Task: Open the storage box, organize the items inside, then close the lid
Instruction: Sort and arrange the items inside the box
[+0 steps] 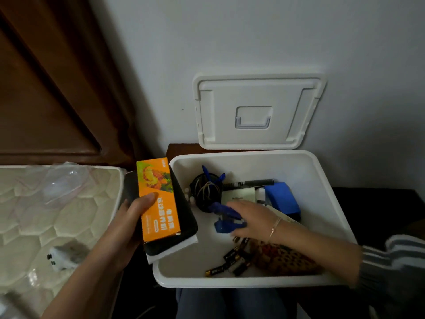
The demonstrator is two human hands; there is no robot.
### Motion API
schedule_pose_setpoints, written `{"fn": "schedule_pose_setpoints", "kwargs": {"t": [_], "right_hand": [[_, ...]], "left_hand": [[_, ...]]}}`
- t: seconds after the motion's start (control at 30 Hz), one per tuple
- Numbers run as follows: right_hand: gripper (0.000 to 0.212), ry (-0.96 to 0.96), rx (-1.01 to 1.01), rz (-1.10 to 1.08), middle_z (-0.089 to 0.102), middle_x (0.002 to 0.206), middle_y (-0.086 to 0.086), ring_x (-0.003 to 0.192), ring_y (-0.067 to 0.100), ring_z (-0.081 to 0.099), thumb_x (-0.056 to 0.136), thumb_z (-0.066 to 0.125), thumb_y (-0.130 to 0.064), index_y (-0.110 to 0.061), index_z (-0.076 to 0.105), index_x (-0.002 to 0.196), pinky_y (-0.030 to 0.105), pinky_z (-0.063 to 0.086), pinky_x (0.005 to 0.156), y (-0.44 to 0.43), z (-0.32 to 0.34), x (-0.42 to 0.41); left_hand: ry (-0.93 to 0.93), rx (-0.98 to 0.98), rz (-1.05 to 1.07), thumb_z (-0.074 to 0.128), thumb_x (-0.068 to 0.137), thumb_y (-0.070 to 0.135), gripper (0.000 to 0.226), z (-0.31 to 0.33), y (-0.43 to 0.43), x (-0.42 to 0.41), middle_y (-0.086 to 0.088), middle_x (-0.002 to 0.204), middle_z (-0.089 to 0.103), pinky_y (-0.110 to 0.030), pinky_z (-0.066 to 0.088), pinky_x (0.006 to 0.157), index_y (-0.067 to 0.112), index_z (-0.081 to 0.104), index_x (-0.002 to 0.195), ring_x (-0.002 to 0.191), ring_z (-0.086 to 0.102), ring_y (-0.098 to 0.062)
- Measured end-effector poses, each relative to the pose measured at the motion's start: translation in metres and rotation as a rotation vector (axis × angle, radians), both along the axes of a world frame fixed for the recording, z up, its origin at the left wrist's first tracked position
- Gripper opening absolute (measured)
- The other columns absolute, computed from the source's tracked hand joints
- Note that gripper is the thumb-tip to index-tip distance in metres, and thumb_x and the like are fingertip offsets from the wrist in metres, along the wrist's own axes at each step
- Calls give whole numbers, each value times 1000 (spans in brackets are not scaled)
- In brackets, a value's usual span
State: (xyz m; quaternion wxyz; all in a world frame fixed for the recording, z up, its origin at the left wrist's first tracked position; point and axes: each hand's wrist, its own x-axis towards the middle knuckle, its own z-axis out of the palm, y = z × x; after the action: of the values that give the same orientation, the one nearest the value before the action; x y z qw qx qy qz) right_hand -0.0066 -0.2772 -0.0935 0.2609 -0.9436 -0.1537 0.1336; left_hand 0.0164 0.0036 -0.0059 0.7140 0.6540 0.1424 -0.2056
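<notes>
The white storage box point(331, 203) stands open, and its lid point(257, 111) leans against the wall behind it. My left hand point(135, 215) grips an orange carton point(158, 199) stacked on a black-and-white flat item point(181, 240) over the box's left rim. Inside the box my right hand point(250, 219) pinches blue clips point(226, 223). Also inside are a black cup of bands point(205, 192), a black comb point(248, 183), a blue block point(282, 198), a white card point(239, 194), several batteries point(232, 261) and a patterned pouch point(282, 261).
A quilted mattress point(46, 215) lies at the left with a clear plastic piece point(62, 185) and a small grey toy point(64, 256) on it. A brown wooden headboard point(46, 88) rises behind. The box rests on a dark surface point(372, 203). My knees point(230, 302) are below.
</notes>
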Motion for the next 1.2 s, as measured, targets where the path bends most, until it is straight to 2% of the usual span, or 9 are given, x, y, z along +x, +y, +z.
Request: {"fn": "schedule_pose_setpoints", "kwargs": {"t": [0.17, 0.27, 0.33, 0.4, 0.63, 0.83, 0.97, 1.07, 1.2], "right_hand": [[46, 44, 260, -293, 61, 99, -13, 90, 5, 60, 71, 79, -36, -35, 51, 108, 23, 50, 80, -39, 29, -18], [42, 120, 171, -369, 63, 87, -5, 78, 11, 61, 68, 80, -37, -22, 57, 100, 26, 50, 69, -59, 31, -25], [35, 125, 30, -385, 54, 73, -7, 64, 9, 53, 68, 78, -40, -23, 51, 84, 21, 39, 55, -72, 31, -28], [38, 115, -147, -394, 49, 74, -5, 66, 14, 48, 70, 74, -41, -23, 41, 78, 25, 33, 54, -81, 29, -28], [39, 192, -480, -425, 59, 105, 7, 87, 23, 57, 76, 66, -36, -14, 48, 103, 27, 39, 66, -77, 11, -18], [51, 273, -499, -448, 57, 117, 8, 103, 25, 58, 83, 61, -38, -13, 46, 125, 30, 46, 78, -78, 3, -9], [74, 164, -611, -434, 43, 134, 9, 120, 26, 46, 81, 63, -50, -12, 32, 136, 35, 43, 93, -71, 10, -16], [71, -112, -473, -192, 40, 136, 6, 123, 25, 40, 81, 62, -50, -16, 34, 137, 37, 39, 98, -44, 15, -17], [59, -76, -254, 357, 47, 129, 5, 115, 22, 44, 82, 62, -44, -17, 44, 132, 34, 38, 88, -1, 2, -20]], "left_hand": [[-124, 163, -139, 75, 49, 50, 76, 22, -22, 10, -5, 92, 77, -30, 57, 60, 21, 57, 117, 79, 75, -23], [-136, 214, -144, 82, 49, 53, 90, 21, -35, 12, -6, 100, 75, -33, 58, 65, 22, 50, 127, 82, 75, -23], [-133, 217, -138, 87, 54, 52, 85, 16, -39, 11, -3, 98, 76, -31, 58, 62, 25, 51, 126, 81, 75, -22], [-121, 200, -125, 86, 53, 51, 76, 10, -41, 7, 1, 93, 76, -27, 58, 57, 29, 54, 119, 80, 75, -21], [-81, 144, -79, 77, 59, 46, 64, -4, -40, -4, -4, 98, 76, -35, 58, 65, 26, 57, 116, 86, 74, -25], [-73, 164, -43, 72, 67, 39, 42, -3, -33, -7, 2, 86, 77, -31, 56, 57, 30, 56, 104, 75, 74, -20], [-69, 176, -24, 72, 65, 39, 55, -4, -28, -8, -7, 92, 76, -34, 56, 60, 23, 54, 115, 79, 74, -24], [-64, 163, -11, 73, 62, 41, 63, -8, -24, -8, -5, 92, 76, -32, 57, 58, 24, 52, 118, 79, 75, -24], [-47, 137, -12, 72, 61, 43, 62, -12, -17, -7, 0, 88, 77, -31, 57, 56, 26, 52, 117, 77, 75, -22]]}}
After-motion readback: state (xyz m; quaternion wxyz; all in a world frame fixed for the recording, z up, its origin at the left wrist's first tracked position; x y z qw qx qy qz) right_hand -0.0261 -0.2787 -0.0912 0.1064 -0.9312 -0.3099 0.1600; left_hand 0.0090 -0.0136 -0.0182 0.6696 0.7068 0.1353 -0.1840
